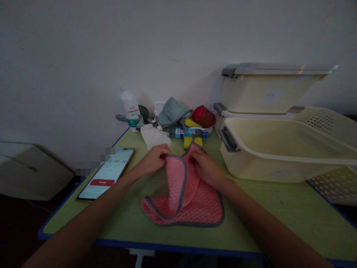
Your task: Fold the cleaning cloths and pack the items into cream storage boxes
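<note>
A pink cleaning cloth with a black-and-white checked edge lies partly on the table, its upper part lifted and folded over. My left hand pinches one corner of it, fingers closed. On the other side, my right hand grips the cloth near its hanging loop, fingertips partly hidden by the fabric. The lower edge of the cloth rests on the green tabletop, with one corner curling up at the left.
Behind the cloth lie a white cloth, a blue-labelled bottle, a grey-green cloth, a red mesh roll and a white bottle. A phone lies left. Cream bins stand right, beside the green table.
</note>
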`<act>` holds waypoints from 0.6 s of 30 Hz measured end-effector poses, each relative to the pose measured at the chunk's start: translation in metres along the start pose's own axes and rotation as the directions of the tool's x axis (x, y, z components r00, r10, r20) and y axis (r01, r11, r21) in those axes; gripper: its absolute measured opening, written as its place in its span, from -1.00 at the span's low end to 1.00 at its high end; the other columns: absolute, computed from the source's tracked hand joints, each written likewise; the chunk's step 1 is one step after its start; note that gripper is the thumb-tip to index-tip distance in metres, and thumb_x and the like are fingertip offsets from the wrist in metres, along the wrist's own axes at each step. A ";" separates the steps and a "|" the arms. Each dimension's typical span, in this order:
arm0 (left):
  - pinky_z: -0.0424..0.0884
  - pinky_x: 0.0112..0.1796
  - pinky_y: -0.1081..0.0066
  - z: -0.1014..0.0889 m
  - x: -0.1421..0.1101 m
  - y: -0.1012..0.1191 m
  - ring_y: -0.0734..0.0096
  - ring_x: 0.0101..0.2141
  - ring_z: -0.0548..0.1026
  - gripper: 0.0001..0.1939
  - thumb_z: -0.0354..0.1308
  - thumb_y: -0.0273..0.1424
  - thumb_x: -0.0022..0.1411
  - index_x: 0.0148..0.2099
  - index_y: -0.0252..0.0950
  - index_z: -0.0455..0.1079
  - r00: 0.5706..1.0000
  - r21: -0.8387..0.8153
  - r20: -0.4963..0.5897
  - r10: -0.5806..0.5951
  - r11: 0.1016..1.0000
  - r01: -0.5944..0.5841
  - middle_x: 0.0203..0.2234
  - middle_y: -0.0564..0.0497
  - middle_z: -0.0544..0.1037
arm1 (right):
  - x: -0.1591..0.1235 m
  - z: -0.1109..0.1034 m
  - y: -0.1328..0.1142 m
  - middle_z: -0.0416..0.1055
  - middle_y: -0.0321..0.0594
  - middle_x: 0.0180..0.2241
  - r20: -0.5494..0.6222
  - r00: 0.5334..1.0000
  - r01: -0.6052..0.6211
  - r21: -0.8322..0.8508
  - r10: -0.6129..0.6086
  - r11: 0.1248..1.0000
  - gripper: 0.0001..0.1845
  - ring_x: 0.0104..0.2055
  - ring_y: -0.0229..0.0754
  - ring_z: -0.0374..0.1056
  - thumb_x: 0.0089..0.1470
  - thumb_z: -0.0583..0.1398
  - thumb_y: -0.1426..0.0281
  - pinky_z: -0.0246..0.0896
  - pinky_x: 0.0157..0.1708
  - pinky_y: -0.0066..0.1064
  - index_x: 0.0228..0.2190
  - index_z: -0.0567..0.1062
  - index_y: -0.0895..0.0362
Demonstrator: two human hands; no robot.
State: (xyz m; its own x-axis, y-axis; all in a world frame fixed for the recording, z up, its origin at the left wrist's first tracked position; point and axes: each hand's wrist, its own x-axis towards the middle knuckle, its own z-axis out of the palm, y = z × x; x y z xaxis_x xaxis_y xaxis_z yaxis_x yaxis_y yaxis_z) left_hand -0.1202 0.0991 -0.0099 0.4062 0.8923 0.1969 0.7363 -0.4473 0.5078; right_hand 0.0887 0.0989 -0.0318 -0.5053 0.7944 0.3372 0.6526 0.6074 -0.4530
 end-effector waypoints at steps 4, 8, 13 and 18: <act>0.30 -0.14 0.18 -0.017 -0.002 -0.021 0.17 -0.21 0.37 -0.70 -0.12 -0.68 -0.04 -0.40 -0.38 0.43 0.943 0.154 -0.304 -0.131 0.971 0.185 -0.30 -0.13 0.38 | -0.001 -0.005 -0.008 0.32 -0.13 -0.30 -0.050 0.999 0.014 0.023 -0.012 1.000 -0.71 -0.21 -0.16 0.23 -0.10 -0.03 0.71 0.14 -0.17 -0.31 -0.45 0.35 0.16; 0.30 -0.12 0.20 -0.030 -0.006 -0.017 0.17 -0.15 0.36 -0.62 -0.17 -0.65 0.03 -0.25 -0.38 0.44 0.849 0.255 -0.523 -0.071 0.938 0.235 -0.21 -0.14 0.39 | -0.002 -0.015 -0.019 0.25 -0.16 -0.35 -0.079 0.996 0.046 0.044 -0.042 0.998 -0.79 -0.31 -0.19 0.19 -0.11 -0.01 0.67 0.11 -0.31 -0.36 -0.49 0.30 0.15; 0.30 -0.44 0.49 -0.034 -0.008 0.008 0.47 -0.49 0.36 -0.79 -0.01 -0.45 0.07 -0.33 -0.36 0.46 0.951 0.035 -0.307 -0.026 0.999 0.038 -0.45 0.00 0.47 | -0.004 -0.028 -0.027 0.16 -0.38 -0.59 0.124 0.986 0.092 0.132 -0.109 0.987 -0.79 -0.53 -0.33 0.10 -0.27 0.05 0.69 -0.03 -0.52 -0.49 -0.60 0.24 0.14; 0.18 -0.55 0.57 -0.021 -0.013 0.025 0.54 -0.56 0.33 -0.82 0.04 -0.50 0.03 -0.36 -0.39 0.47 0.903 -0.163 0.427 0.045 0.986 0.028 -0.57 0.07 0.47 | -0.008 -0.033 -0.030 0.19 -0.45 -0.67 0.417 0.893 0.047 0.283 -0.167 0.958 -0.84 -0.63 -0.41 0.13 -0.22 0.09 0.68 -0.02 -0.62 -0.60 -0.59 0.33 0.19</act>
State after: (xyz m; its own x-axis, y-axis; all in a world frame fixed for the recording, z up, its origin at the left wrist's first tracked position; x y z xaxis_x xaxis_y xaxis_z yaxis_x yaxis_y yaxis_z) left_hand -0.1184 0.0772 0.0184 0.6310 0.7596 -0.1578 0.6494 -0.4058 0.6432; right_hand 0.0923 0.0749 0.0064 -0.7959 0.6046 0.0324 0.4418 0.6165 -0.6517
